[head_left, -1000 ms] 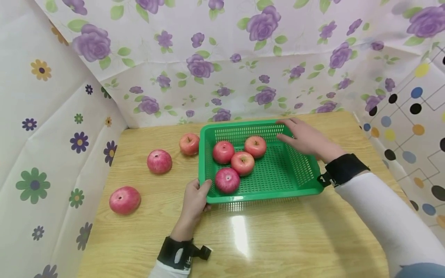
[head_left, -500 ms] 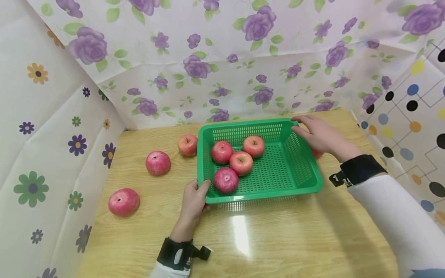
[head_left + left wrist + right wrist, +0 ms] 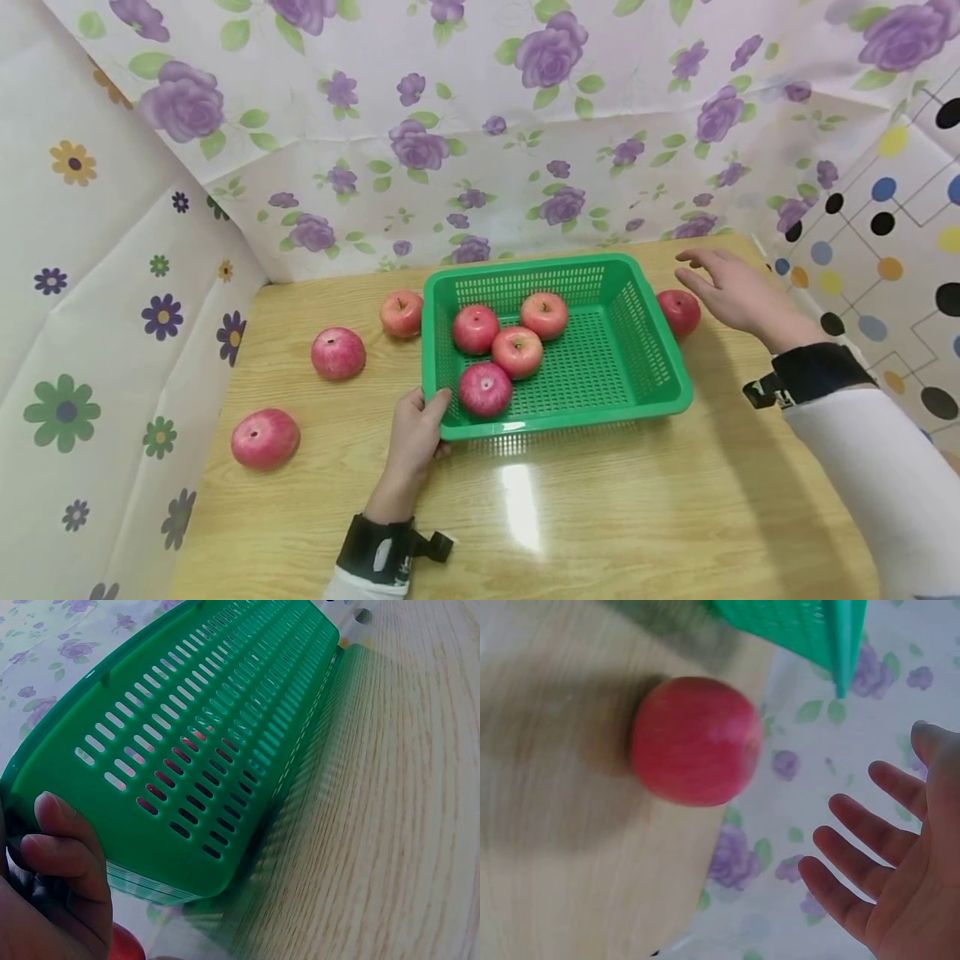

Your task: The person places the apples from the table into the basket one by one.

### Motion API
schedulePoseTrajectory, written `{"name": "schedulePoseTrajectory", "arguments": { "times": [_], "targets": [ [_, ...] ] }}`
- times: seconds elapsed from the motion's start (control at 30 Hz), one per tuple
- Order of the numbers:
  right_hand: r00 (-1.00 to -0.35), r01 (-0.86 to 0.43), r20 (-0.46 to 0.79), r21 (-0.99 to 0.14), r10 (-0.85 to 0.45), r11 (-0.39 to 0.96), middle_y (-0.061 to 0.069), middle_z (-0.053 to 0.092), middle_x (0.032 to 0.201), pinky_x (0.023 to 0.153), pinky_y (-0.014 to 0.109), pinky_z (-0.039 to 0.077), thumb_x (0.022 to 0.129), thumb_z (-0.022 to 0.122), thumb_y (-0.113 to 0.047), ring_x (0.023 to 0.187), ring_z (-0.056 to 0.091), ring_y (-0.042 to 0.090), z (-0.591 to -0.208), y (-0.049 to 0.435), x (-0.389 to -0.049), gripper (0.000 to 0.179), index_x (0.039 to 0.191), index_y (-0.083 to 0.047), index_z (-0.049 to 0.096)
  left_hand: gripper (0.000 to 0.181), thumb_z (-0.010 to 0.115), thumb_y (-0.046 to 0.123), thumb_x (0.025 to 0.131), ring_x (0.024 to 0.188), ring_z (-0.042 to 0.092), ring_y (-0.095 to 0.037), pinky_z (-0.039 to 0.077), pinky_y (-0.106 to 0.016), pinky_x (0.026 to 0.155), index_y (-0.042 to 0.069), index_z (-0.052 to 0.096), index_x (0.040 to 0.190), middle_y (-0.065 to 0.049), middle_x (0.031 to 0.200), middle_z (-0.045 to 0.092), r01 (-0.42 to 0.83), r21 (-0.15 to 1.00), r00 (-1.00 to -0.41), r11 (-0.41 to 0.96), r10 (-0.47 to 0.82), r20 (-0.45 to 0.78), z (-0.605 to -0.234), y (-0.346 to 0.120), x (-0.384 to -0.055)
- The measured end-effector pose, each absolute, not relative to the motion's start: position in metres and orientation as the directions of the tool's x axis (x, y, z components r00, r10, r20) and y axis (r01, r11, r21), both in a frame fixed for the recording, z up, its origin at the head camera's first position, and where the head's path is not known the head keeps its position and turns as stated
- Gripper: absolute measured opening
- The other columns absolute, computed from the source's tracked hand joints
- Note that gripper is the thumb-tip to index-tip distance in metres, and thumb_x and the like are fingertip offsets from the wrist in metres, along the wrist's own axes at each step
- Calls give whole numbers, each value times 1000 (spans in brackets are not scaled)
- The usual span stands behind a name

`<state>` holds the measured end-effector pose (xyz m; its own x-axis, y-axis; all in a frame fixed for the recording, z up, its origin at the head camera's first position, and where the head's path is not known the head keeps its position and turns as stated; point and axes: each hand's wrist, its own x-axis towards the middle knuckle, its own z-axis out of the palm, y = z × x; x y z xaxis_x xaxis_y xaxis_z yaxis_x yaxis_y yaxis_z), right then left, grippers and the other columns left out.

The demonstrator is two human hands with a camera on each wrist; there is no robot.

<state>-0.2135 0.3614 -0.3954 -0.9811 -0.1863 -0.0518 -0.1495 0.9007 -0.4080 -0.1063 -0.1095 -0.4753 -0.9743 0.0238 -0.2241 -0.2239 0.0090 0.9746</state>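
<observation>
A green plastic basket (image 3: 592, 415) with slotted walls stands on the wooden table, several apples grouped in its left half. My left hand (image 3: 417, 429) grips its front left corner, thumb over the rim; in the left wrist view, curled fingers (image 3: 71, 844) press against the outer wall. To the right of the basket, my right hand (image 3: 738, 296) hovers with fingers spread and nothing in it. Beside that hand a red apple (image 3: 679, 313) sits on the table, close against the basket's right side. In the right wrist view this apple (image 3: 696, 741) lies apart from the fingertips.
Left of the basket, three more apples rest on the table: one by the back left corner (image 3: 402, 314), a darker one (image 3: 338, 353) further left, and another (image 3: 266, 438) nearer the front. Flowered sheets (image 3: 480, 133) hang along the table's back and left; a dotted sheet hangs right.
My right hand has moved right, from over the basket's back right corner to beyond its side, uncovering the red apple there. My left hand keeps its grip on the basket.
</observation>
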Motion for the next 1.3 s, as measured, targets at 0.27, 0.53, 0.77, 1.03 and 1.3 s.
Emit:
{"name": "schedulePoseTrajectory", "arguments": {
  "times": [0.27, 0.53, 0.77, 1.03, 1.3],
  "targets": [
    [-981, -126, -97, -335, -167, 934, 32, 35, 146, 100, 73, 31, 102, 42, -54, 129, 32, 52, -413, 370, -209, 65, 149, -9, 38, 29, 51, 11, 101, 37, 46, -19, 37, -23, 33, -16, 61, 102, -32, 70, 61, -214, 977, -977, 24, 24, -214, -447, -104, -98],
    [-973, -153, -124, -284, -194, 947, 34, 30, 146, 91, 72, 42, 82, 72, -54, 126, 31, 56, -437, 366, -211, 86, 150, -16, 36, 30, 51, 11, 101, 37, 46, -18, 36, -24, 33, -17, 60, 100, -31, 69, 61, -205, 979, -978, 14, 37, -206, -445, -104, -97],
    [-973, -190, -71, -285, -218, 939, 33, 31, 146, 88, 67, 46, 78, 72, -60, 124, 34, 55, -459, 360, -220, 89, 148, -16, 41, 30, 51, 12, 101, 37, 46, -17, 37, -24, 33, -16, 61, 103, -30, 69, 62, -210, 978, -977, 17, 33, -211, -446, -105, -97],
    [-980, -134, -102, -307, -173, 942, 29, 30, 148, 79, 63, 49, 82, 68, -58, 123, 35, 51, -469, 354, -225, 87, 151, -16, 37, 31, 51, 13, 102, 38, 46, -19, 37, -23, 33, -17, 60, 104, -9, 62, 64, -218, 976, -975, 18, 36, -219, -453, -106, -99],
    [-981, -115, -113, -316, -157, 942, 29, 32, 145, 81, 65, 47, 84, 68, -55, 121, 37, 52, -482, 355, -231, 85, 151, -13, 37, 30, 52, 17, 102, 37, 46, -18, 37, -23, 32, -12, 62, 105, -15, 65, 65, -221, 975, -975, 21, 27, -221, -469, -110, -104]
  ]
}}
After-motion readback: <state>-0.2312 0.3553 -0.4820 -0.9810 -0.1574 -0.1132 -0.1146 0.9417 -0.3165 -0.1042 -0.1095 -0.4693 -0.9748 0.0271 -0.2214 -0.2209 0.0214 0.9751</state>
